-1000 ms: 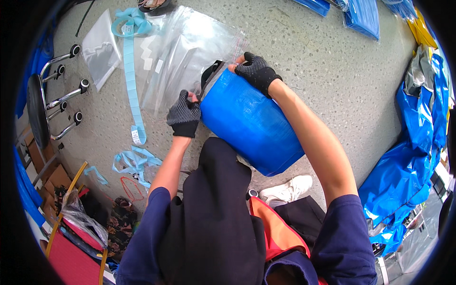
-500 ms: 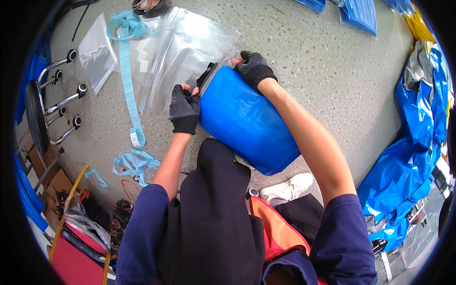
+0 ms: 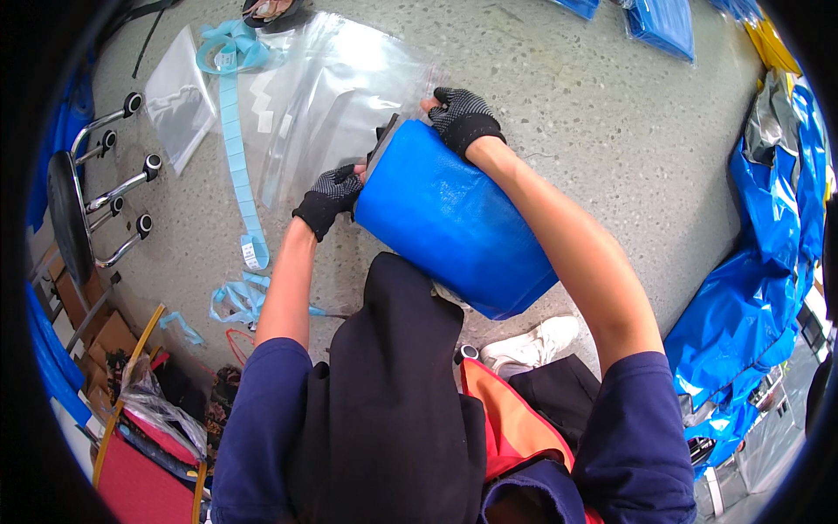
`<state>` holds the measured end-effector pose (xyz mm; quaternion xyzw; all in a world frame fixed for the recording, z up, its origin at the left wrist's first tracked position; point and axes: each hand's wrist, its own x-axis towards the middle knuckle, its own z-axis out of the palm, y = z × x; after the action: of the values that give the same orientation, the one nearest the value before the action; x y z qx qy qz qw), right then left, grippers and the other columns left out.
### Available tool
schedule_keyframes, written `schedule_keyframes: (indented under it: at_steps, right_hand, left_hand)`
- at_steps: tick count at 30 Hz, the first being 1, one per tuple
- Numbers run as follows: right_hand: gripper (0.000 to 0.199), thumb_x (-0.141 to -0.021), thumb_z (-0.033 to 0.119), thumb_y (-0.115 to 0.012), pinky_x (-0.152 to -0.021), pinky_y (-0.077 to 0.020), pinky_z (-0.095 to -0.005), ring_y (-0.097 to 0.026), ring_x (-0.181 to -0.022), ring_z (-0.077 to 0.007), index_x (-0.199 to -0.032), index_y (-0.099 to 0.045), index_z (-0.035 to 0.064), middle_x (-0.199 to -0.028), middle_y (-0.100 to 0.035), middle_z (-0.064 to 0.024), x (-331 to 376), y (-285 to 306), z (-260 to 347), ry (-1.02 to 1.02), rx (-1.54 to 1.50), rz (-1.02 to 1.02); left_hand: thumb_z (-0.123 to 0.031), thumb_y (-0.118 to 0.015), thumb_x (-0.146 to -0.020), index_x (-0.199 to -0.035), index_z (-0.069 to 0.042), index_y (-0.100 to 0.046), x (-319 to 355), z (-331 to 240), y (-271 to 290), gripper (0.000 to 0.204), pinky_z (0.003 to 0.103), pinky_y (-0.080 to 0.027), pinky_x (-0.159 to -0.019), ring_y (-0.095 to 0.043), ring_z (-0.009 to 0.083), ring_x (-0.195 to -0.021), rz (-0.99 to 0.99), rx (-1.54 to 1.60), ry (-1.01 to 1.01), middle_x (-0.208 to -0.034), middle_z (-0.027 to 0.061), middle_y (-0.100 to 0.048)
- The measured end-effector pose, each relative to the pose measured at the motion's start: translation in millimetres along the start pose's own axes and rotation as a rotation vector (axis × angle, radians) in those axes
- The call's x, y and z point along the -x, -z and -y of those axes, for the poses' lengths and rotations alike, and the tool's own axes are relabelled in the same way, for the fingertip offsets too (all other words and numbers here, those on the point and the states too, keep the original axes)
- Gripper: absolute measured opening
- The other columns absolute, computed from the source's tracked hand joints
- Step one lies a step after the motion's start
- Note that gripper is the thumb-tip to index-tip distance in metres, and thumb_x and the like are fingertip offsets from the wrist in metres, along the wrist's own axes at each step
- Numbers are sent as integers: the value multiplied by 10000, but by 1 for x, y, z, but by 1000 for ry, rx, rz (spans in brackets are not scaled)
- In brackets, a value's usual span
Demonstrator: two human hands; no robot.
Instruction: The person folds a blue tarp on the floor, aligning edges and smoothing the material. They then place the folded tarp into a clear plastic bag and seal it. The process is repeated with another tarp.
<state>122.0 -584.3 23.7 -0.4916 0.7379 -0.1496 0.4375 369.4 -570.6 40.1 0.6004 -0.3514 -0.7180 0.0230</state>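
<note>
A rolled blue bag (image 3: 454, 223) of shiny woven fabric lies across my lap, its far end pointing away from me. My left hand (image 3: 330, 199), in a black fingerless glove, grips the left edge of that far end. My right hand (image 3: 461, 118), gloved the same way, holds the top right corner of the same end. A dark strap or buckle (image 3: 382, 141) shows at the bag's mouth between my hands. Just beyond the bag, clear plastic bags (image 3: 332, 105) lie flat on the speckled concrete floor (image 3: 576, 96).
A light blue strip of tape (image 3: 236, 148) runs down the floor at the left, with tangled blue strips (image 3: 240, 297) nearer me. A black stool with chrome legs (image 3: 87, 201) stands at far left. Blue sheeting (image 3: 768, 279) is heaped at right. A white shoe (image 3: 532, 345) shows below the bag.
Both hands have shifted slightly on the bag's far end, and the bag has tilted a little toward the left. Nothing was let go.
</note>
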Motion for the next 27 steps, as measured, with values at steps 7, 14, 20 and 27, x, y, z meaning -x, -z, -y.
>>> schedule_keyframes:
  at_steps: [7, 14, 20, 27]
  right_hand:
    - [453, -893, 428, -499, -956, -440, -382, -566, -1101, -337, -1196, -606, 108, -1172, -606, -159, 6, 0, 5, -21, -58, -68]
    - [420, -896, 405, -502, -891, -462, -380, -595, -1046, -342, -1133, -603, 72, -1104, -626, -187, -12, -2, -2, 30, -100, 112]
    - [355, -906, 367, -485, -889, -461, -415, -584, -1026, -372, -1093, -588, 83, -1078, -631, -176, -7, -11, 3, 99, -123, -48]
    - [830, -690, 649, -665, -905, -468, -366, -596, -1051, -353, -1166, -564, -23, -1059, -637, -227, 35, 15, -18, -75, 242, 267]
  left_hand:
    - [-246, -615, -901, -909, -22, -643, -21, 40, 8, 225, 244, -443, -643, -547, 99, -703, -151, -132, -374, -774, 22, -619]
    - [-279, -548, -910, -919, -11, -627, -20, 7, -21, 279, 343, -479, -736, -628, 272, -783, -496, -368, -512, -846, 137, -659]
    - [-330, -619, -848, -915, -42, -641, -39, -45, -50, 296, 380, -487, -737, -627, 331, -839, -627, -693, -665, -916, 155, -650]
    - [-312, -648, -776, -831, -96, -664, -78, -31, -47, 223, 407, -496, -728, -625, 323, -797, -579, -764, -698, -858, 131, -634]
